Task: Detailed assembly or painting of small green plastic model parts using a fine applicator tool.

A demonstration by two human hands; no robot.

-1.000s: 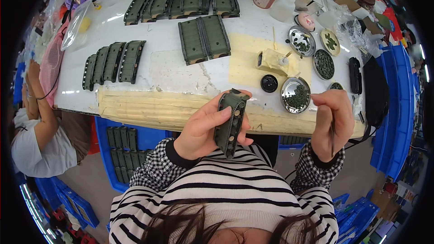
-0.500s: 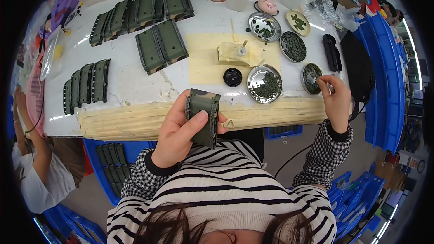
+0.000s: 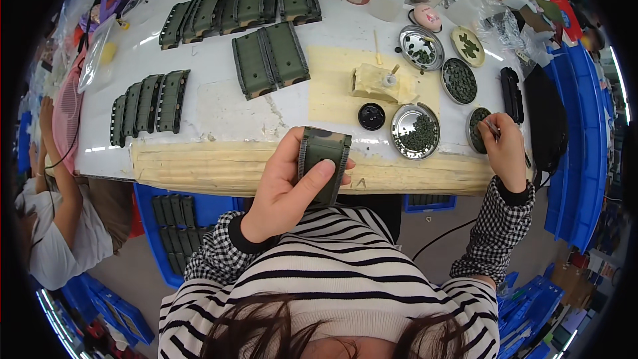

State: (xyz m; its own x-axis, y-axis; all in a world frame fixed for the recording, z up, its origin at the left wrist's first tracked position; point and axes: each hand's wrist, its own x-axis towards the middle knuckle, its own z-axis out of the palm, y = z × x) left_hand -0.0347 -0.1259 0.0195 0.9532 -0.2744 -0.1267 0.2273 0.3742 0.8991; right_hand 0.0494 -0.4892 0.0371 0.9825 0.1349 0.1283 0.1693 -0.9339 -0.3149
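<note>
- The left hand [image 3: 286,189] gripped a dark green ribbed plastic shell with a camouflage top [image 3: 323,163], fingers wrapped round its left side and the thumb pressed flat on its face; it was held above the pale wooden strip [image 3: 199,166] along the near edge of the bench.
- The right hand [image 3: 506,149] was pinched shut on a thin metal tool (tweezers, most likely) [image 3: 490,126], its tip in the small round tin of dark green bits [image 3: 477,121] to the right of that strip.
- Half a second before, the right hand had been at the same small tin and the shell sat at about the same spot over the strip; a second before, that hand hung lower, by the bench edge. So the reach to the tin was made, and a small part was probably being picked for the shell.
- Beyond the strip lay a larger silver dish of green pieces [image 3: 415,131], a black round cap [image 3: 371,116] and a cream block with a brush in it [image 3: 379,83].
- Further back, rows of finished green shells [image 3: 269,60] lay on the white bench top [image 3: 212,103].
</note>
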